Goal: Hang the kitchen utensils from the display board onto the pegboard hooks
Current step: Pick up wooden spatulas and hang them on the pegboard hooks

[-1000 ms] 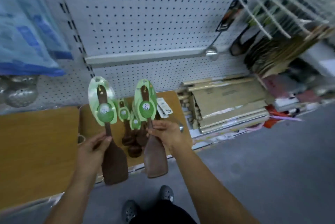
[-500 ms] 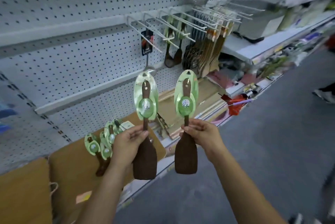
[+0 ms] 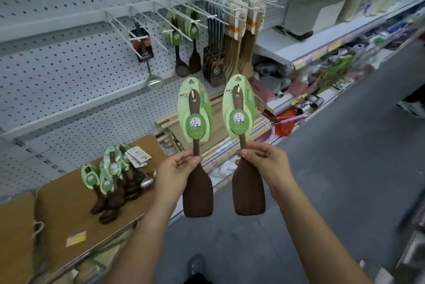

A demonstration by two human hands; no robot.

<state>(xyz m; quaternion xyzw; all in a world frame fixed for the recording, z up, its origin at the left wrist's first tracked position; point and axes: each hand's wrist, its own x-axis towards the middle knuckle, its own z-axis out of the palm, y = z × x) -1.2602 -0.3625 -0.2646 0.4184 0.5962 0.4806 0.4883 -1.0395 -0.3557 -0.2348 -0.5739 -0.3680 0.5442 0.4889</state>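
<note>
Two dark brown wooden spatulas with flat, flared blades and glossy green oval cards: left spatula (image 3: pixel 197 191) pinched at its slim neck by the left hand (image 3: pixel 177 168), right spatula (image 3: pixel 248 189) by the right hand (image 3: pixel 264 159). Both upright before the perforated white pegboard (image 3: pixel 69 54) with its wire hooks (image 3: pixel 147 24). More carded spoons (image 3: pixel 112 182) piled on the brown display board (image 3: pixel 69 210).

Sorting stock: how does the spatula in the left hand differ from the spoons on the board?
The spatula has a flat, squared blade; the spoons have rounded bowls. The spatula is held upright by the left hand; the spoons lie piled on the board. Both are dark brown with green cards.
</note>
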